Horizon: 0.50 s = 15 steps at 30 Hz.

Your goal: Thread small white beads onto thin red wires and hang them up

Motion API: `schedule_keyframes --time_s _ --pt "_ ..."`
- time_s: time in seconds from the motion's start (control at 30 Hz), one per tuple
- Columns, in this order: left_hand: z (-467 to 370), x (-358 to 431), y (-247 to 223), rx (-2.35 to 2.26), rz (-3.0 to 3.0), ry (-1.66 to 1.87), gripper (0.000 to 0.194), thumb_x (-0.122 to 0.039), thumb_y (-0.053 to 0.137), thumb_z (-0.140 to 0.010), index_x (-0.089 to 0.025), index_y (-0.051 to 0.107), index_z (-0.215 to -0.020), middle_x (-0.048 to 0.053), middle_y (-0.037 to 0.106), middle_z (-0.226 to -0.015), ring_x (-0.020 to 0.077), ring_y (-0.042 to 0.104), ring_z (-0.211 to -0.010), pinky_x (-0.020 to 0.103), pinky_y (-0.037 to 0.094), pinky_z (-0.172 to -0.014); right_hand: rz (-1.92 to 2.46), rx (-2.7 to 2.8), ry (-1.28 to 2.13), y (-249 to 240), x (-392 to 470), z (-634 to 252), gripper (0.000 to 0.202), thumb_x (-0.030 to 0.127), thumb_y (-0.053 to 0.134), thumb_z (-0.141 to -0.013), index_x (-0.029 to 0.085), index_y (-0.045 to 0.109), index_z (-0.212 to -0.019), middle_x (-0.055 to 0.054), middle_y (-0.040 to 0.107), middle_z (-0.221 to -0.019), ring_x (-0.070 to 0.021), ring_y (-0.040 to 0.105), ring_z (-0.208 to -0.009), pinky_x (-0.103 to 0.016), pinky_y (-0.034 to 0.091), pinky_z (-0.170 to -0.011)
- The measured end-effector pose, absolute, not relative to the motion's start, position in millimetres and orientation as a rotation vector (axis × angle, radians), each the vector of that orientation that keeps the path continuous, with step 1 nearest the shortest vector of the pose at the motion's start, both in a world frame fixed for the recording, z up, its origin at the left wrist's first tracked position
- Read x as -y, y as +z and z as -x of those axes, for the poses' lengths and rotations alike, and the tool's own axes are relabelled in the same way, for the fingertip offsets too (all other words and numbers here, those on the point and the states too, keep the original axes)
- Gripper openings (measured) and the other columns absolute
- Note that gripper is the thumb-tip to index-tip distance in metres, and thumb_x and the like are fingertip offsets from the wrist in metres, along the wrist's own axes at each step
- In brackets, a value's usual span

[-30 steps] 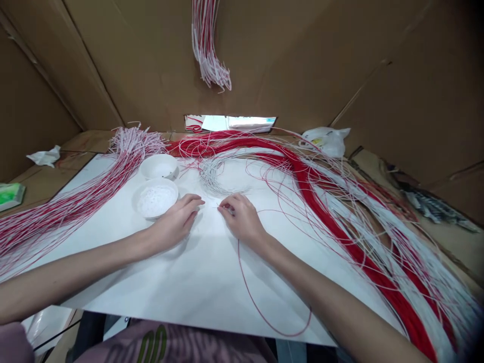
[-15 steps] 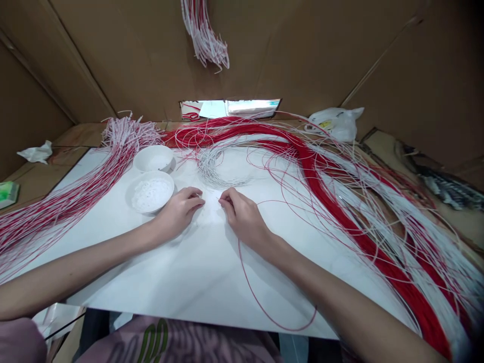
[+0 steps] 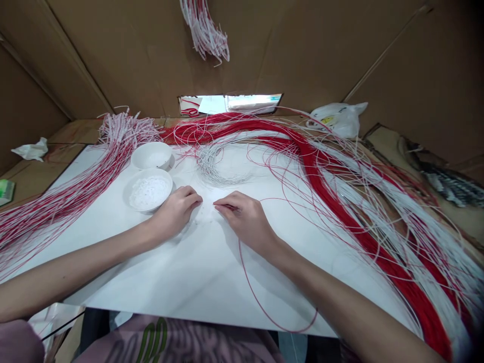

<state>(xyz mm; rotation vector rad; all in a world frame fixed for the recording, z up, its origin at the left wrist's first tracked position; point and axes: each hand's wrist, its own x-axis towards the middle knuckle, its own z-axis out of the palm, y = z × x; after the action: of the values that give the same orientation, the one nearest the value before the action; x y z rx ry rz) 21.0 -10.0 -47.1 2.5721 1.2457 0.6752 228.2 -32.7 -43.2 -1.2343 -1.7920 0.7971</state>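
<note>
Pass: white sheet [image 3: 181, 287] between forearms [image 3: 113, 253] | left block: bowls [image 3: 150, 159] | right block: red bundle [image 3: 328, 201], looped strand [image 3: 292, 331]

Wears a muted mauve-pink top [image 3: 117, 350], cut in soft-looking cloth and visible only as a strip across the front. Bears a broad print there — wavy dark-grey strokes [image 3: 204, 335] running sideways, too blurred to read, with a looped olive-green motif [image 3: 153, 340] standing out among them. Shows one plain sleeve [image 3: 20, 343] on the left side, matching in mauve, slightly rounded at the hem and stopping near the elbow. Has a slim left forearm [image 3: 106, 262] and right forearm [image 3: 321, 282] — both bare, tapering to narrow wrists, then to a slender-fingered left hand [image 3: 174, 214] and right hand [image 3: 248, 217], likewise bare.
</note>
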Motion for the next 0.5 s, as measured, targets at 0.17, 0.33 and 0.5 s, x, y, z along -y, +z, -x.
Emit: schedule_keyframes --time_s 0.17,0.33,0.5 --pt "-17.9 12.3 -44.9 -1.298 -2.624 0.571 0.026 -0.009 0.044 -0.093 -0.013 0.069 -0.1 0.011 0.066 -0.097 0.0209 0.06 -0.086 0.032 0.05 -0.073 1.288 1.724 0.851 -43.2 31.8 -228.9 0.011 0.014 0.068 -0.082 0.022 0.076 -0.084 -0.002 0.07 -0.085 -0.014 0.064 -0.078 -0.027 0.052 -0.07" --pt "-16.8 12.2 -44.7 -1.317 -2.738 0.471 0.025 -0.009 0.044 -0.093 -0.014 0.069 -0.095 0.01 0.063 -0.094 0.0209 0.058 -0.084 0.031 0.049 -0.07 1.321 1.739 0.85 -42.2 32.6 -230.2 0.012 0.011 0.066 -0.081 0.022 0.073 -0.082 0.0 0.069 -0.083 -0.0122 0.062 -0.075 -0.025 0.05 -0.068" --pt "-15.6 10.5 -46.4 -1.288 -2.759 0.491 0.023 -0.009 0.046 -0.092 -0.013 0.068 -0.096 0.01 0.063 -0.095 0.0203 0.057 -0.086 0.031 0.049 -0.071 1.359 1.777 0.846 -40.8 33.9 -230.0 0.012 0.012 0.065 -0.082 0.022 0.072 -0.082 0.001 0.068 -0.083 -0.0114 0.061 -0.071 -0.025 0.048 -0.066"
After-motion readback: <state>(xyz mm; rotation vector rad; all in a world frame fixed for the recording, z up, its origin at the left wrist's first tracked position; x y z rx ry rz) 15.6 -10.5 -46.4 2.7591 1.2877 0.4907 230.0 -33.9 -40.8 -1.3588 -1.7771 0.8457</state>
